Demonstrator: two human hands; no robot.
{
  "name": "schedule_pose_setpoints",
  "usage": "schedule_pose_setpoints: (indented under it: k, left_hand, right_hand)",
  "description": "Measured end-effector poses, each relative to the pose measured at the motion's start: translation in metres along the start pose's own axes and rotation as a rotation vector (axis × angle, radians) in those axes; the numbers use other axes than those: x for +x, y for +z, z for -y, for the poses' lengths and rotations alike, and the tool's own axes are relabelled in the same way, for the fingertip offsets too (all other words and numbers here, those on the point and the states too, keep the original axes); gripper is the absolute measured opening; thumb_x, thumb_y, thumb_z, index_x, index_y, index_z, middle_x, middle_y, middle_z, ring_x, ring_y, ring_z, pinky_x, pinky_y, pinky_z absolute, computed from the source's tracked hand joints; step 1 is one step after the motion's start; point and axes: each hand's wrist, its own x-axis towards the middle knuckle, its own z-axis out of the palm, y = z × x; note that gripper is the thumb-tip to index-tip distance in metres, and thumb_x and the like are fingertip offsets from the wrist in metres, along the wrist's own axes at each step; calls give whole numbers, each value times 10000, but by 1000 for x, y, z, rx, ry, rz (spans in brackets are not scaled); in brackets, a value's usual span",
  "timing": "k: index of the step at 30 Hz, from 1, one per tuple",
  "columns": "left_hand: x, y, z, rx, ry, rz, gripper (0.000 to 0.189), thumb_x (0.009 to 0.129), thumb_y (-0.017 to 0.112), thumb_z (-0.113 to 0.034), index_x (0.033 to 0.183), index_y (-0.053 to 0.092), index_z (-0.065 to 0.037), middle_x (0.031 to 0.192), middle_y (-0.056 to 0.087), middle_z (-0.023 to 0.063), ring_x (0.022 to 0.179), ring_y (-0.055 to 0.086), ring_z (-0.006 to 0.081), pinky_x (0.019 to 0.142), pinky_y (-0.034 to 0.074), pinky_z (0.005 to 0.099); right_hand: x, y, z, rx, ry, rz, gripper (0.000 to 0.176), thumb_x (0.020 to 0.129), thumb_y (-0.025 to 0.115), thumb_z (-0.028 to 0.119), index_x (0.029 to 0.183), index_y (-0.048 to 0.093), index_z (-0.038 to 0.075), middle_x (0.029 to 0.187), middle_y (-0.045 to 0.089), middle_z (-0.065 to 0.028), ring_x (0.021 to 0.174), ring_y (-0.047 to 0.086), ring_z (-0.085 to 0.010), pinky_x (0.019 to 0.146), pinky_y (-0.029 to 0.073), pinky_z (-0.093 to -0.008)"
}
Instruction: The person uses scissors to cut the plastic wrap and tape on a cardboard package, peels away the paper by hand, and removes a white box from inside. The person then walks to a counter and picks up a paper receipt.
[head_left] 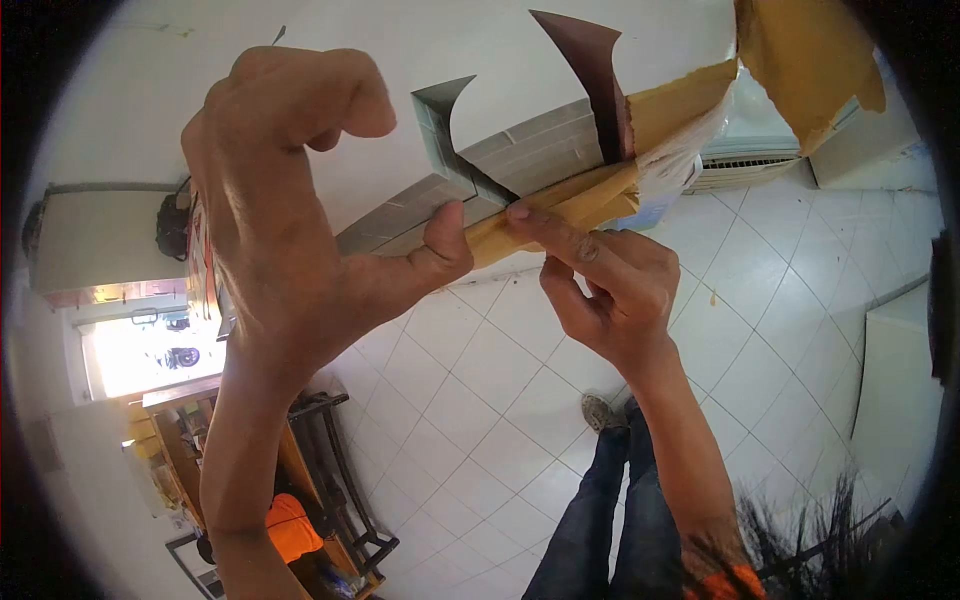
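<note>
A grey brick-patterned sheet (540, 140) runs along the edge of a white panel above the floor. Two torn flaps curl up from it: a grey flap (440, 120) and a dark maroon flap (590, 60). Brown paper (580, 200) borders its lower edge. My left hand (290, 210) is open and empty, fingers curved above the white panel, thumb tip at the sheet's lower edge. With its index finger stretched out, my right hand (610, 280) touches the edge where the sheet meets the brown paper. Its other fingers are curled, and nothing shows in them.
More torn brown paper (810, 70) hangs at the upper right, with clear plastic film (690, 140) beside it. A vented white unit (745, 172) stands behind. Below are white floor tiles (480, 370), a wooden shelf (330, 490) at lower left, and a bright doorway (150, 350).
</note>
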Motion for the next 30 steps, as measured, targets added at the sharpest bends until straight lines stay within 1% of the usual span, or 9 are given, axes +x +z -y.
schedule_pose_setpoints:
  k: [6,10,12,16,18,22,24,28,30]
  left_hand:
    - [-3,-1,3,-11,-38,42,829,614,862,-142,1255,340,-74,1113,424,91,1008,507,237,834,454,391]
    - [-2,5,3,-24,-4,-7,840,625,859,-145,1270,326,-75,1110,423,89,997,507,229,814,449,381]
    - [0,8,5,-97,69,-88,723,640,870,-161,1177,391,-92,1079,440,80,956,497,216,770,438,374]
    - [1,7,-8,-9,48,-38,565,659,882,-187,1008,444,-112,1044,462,60,911,483,215,724,422,368]
    - [-7,16,-5,163,250,-218,491,682,885,-203,882,443,-126,1020,482,41,878,478,210,705,421,379]
    - [-5,16,-3,172,299,-279,465,708,871,-203,863,438,-132,1024,484,29,865,481,204,717,410,377]
    - [-3,17,-13,109,96,-338,431,699,778,-99,983,514,-290,1008,588,-8,865,565,232,733,411,461]
    - [-4,-2,9,209,263,-193,453,701,870,-231,874,453,-210,1000,495,4,842,486,212,767,404,434]
    - [-12,2,14,174,195,-199,410,683,670,-67,983,499,-289,1018,572,-23,864,563,221,726,425,459]
  right_hand:
    - [1,1,-1,6,-2,1,549,680,656,-84,1161,801,136,516,544,21,426,419,-96,477,383,-252]
    - [1,-1,0,2,3,9,555,680,658,-86,1167,800,140,522,548,23,427,418,-96,479,389,-254]
    - [0,-1,-1,7,6,10,557,680,660,-86,1168,800,144,520,544,24,427,418,-98,480,390,-254]
    - [1,0,-2,8,-1,-7,569,679,664,-88,1177,798,154,507,513,26,421,408,-103,475,383,-259]
    - [2,-2,-1,-9,-2,7,571,677,664,-89,1176,797,155,501,499,26,419,405,-104,470,378,-264]
    - [4,-3,4,8,32,7,557,683,665,-86,1167,796,157,490,470,26,409,393,-107,456,369,-276]
    - [4,-3,4,2,33,13,541,691,667,-77,1161,797,158,489,468,26,405,391,-109,455,369,-276]
    - [7,-5,8,19,56,9,500,708,676,-52,1144,800,158,487,467,26,396,387,-115,453,366,-273]
    - [12,-9,12,-5,62,29,484,715,688,-40,1142,800,160,490,474,25,396,395,-115,452,368,-273]
